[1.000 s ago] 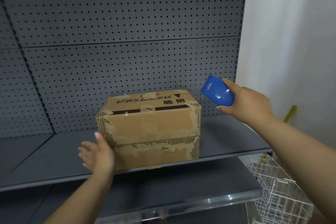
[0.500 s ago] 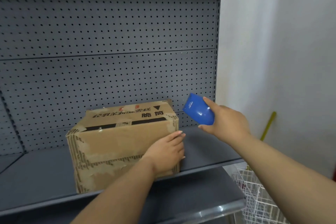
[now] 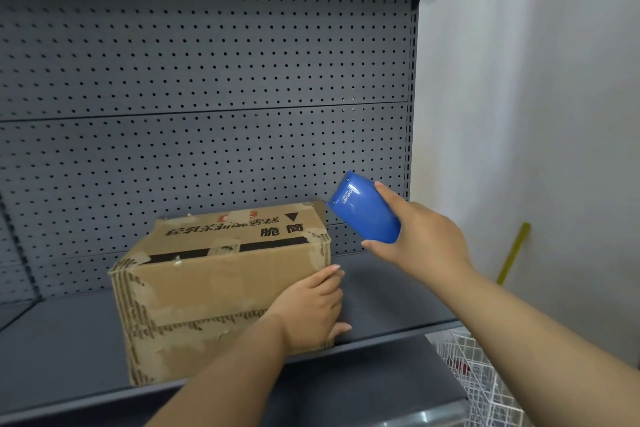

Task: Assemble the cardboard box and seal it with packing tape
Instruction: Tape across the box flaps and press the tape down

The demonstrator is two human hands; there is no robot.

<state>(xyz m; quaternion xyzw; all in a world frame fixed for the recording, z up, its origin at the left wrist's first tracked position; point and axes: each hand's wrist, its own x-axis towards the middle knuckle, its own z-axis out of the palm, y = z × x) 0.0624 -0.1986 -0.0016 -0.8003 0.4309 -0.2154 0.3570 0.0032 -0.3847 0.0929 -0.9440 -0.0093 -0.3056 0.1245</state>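
Since a second ago my left hand [image 3: 311, 312] crossed the cardboard box [image 3: 214, 288] from left corner to right front edge, now flat, fingers together. Box long axis left-right on grey shelf [image 3: 388, 298], pegboard [image 3: 207, 80] behind; top reads 脆筒, arrow toward me. My right hand [image 3: 426, 243] grips blue tape dispenser [image 3: 367, 215], nose up-left, logo unreadable. White wall [image 3: 536, 114] right.

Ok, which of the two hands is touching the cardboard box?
The left hand, resting on the cardboard box at its front right corner. The right hand is clear of it, gripping a blue tool above the shelf.
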